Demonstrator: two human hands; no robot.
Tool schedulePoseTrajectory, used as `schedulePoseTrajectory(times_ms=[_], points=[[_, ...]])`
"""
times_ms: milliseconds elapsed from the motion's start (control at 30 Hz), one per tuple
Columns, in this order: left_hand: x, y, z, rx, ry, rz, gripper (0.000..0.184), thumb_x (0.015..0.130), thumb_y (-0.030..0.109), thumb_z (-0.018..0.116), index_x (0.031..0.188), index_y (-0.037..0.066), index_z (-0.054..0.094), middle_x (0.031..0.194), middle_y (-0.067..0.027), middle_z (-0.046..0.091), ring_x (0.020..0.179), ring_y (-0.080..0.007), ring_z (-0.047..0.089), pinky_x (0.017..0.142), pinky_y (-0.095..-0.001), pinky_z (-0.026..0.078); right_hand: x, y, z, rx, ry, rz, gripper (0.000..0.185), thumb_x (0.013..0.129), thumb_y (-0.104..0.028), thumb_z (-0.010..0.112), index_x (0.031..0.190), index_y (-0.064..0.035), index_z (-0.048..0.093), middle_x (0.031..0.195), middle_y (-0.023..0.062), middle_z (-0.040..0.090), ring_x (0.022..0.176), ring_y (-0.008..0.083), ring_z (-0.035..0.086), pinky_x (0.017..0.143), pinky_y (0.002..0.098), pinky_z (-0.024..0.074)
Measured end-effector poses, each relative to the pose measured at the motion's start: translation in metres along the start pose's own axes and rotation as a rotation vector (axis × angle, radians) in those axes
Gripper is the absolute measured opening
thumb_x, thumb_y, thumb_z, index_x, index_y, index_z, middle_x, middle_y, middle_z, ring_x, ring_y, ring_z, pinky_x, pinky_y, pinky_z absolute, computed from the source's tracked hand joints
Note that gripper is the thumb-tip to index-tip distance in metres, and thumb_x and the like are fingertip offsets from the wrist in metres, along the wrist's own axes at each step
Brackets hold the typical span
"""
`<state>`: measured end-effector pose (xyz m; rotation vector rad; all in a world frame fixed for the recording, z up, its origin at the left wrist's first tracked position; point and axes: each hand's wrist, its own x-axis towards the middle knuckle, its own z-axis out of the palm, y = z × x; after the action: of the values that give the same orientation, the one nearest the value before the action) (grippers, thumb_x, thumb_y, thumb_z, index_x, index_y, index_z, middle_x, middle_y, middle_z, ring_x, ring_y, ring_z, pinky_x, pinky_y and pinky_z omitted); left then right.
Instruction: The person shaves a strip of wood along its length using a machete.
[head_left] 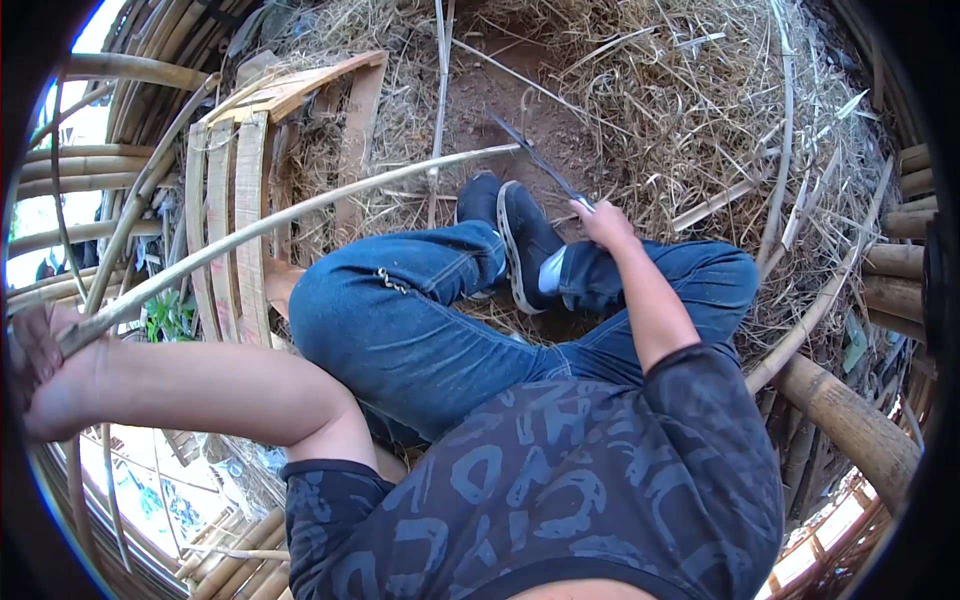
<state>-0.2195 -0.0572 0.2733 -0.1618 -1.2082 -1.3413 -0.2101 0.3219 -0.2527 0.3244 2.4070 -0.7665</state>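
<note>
A long pale bamboo strip [300, 197] runs from the far left up to the middle. My left hand [48, 370] is wrapped round its near end at the left edge of the view. The handle of a long dark knife [545, 162] is in my right hand [606, 225], whose fingers are closed on it. The blade points up and to the left, and it crosses the strip's far tip, though I cannot tell whether they touch. My crossed legs in blue jeans [390, 300] and dark shoes [530, 245] lie below the strip.
A wooden slatted crate [252, 215] stands to the left. Dry straw and shavings [690, 120] cover much of the soil floor. A thick bamboo pole [845, 425] lies at the right, near a bamboo wall [893, 280]. Further bamboo poles [90, 180] line the left side.
</note>
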Motion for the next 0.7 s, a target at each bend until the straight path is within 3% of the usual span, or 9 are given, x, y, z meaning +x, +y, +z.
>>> schedulePoseTrajectory(times_ms=[33,100,300,400,500,567,633,667,700], points=[[-0.005,0.004,0.008,-0.047,0.079,-0.040,0.053,0.100,0.055,0.035,0.062,0.019,0.033,0.051,0.0071,0.019,0.037,-0.0053,0.017,0.033,-0.0203,0.014,0.017,0.021,0.005,-0.053,0.066,-0.051,0.072,0.089,-0.064,0.054,0.076,0.0066,0.065,0.067,0.0210,0.066,0.060,0.0318,0.068,0.059,0.0412,0.0532],[0.008,0.004,-0.013,0.027,-0.063,0.006,0.053,0.100,0.055,0.036,0.062,0.018,0.034,0.050,0.0056,0.022,0.036,-0.0059,0.018,0.033,-0.0194,0.015,0.014,0.004,-0.020,0.000,0.003,-0.017,0.073,0.088,-0.064,0.054,0.073,0.0059,0.065,0.064,0.0200,0.064,0.056,0.0300,0.067,0.055,0.0408,0.0523],[0.039,0.006,-0.035,0.041,-0.270,0.071,0.034,0.082,0.022,0.050,0.052,0.018,0.035,0.040,0.0072,0.024,0.029,-0.0050,0.021,0.038,-0.0207,0.025,-0.004,-0.018,-0.015,0.238,-0.160,0.097,0.075,0.089,-0.063,0.054,0.062,0.0061,0.058,0.053,0.0142,0.058,0.044,0.0250,0.060,0.043,0.0391,0.0487],[0.074,0.006,-0.050,-0.067,-0.512,-0.045,0.033,0.080,0.021,0.049,0.052,0.020,0.034,0.041,0.0083,0.027,0.031,-0.0045,0.024,0.037,-0.0189,0.022,-0.024,-0.040,-0.019,0.638,-0.356,0.156,0.072,0.089,-0.064,0.055,0.059,0.0015,0.054,0.053,0.0117,0.056,0.039,0.0200,0.056,0.037,0.0349,0.0466],[0.064,0.004,-0.046,-0.056,-0.592,-0.060,0.035,0.082,0.023,0.050,0.052,0.020,0.033,0.043,0.0088,0.030,0.032,-0.0042,0.025,0.036,-0.0178,0.020,-0.056,-0.070,-0.030,0.488,-0.297,-0.041,0.067,0.089,-0.058,0.058,0.063,0.0029,0.057,0.055,0.0135,0.058,0.038,0.0201,0.055,0.039,0.0362,0.0450],[0.072,0.002,-0.057,-0.120,-0.550,-0.102,0.036,0.083,0.027,0.052,0.053,0.020,0.034,0.044,0.0088,0.030,0.032,-0.0041,0.024,0.036,-0.0181,0.020,-0.066,-0.076,-0.035,0.469,-0.339,-0.082,0.065,0.089,-0.059,0.057,0.070,0.0029,0.063,0.062,0.0174,0.063,0.049,0.0276,0.063,0.048,0.0399,0.0488],[0.069,0.003,-0.057,-0.109,-0.520,-0.100,0.038,0.085,0.030,0.053,0.053,0.020,0.035,0.044,0.0092,0.030,0.031,-0.0039,0.023,0.035,-0.0181,0.020,-0.067,-0.068,-0.039,0.148,-0.070,-0.301,0.067,0.089,-0.063,0.054,0.079,0.0012,0.068,0.073,0.0207,0.068,0.070,0.0360,0.068,0.062,0.0439,0.0519],[0.063,0.003,-0.055,-0.090,-0.512,-0.095,0.038,0.085,0.031,0.053,0.054,0.020,0.035,0.044,0.0094,0.030,0.031,-0.0039,0.023,0.035,-0.0181,0.020,-0.067,-0.062,-0.049,0.073,-0.096,-0.192,0.068,0.086,-0.067,0.052,0.086,-0.0015,0.071,0.085,0.0232,0.069,0.088,0.0397,0.066,0.075,0.0471,0.0510],[0.058,0.003,-0.053,-0.070,-0.503,-0.090,0.038,0.085,0.032,0.053,0.054,0.020,0.035,0.044,0.0096,0.030,0.031,-0.0039,0.023,0.035,-0.0181,0.020,-0.051,-0.035,-0.038,0.025,-0.036,-0.173,0.061,0.088,-0.062,0.055,0.087,-0.0030,0.070,0.076,0.0198,0.068,0.077,0.0361,0.068,0.068,0.0436,0.0518]])
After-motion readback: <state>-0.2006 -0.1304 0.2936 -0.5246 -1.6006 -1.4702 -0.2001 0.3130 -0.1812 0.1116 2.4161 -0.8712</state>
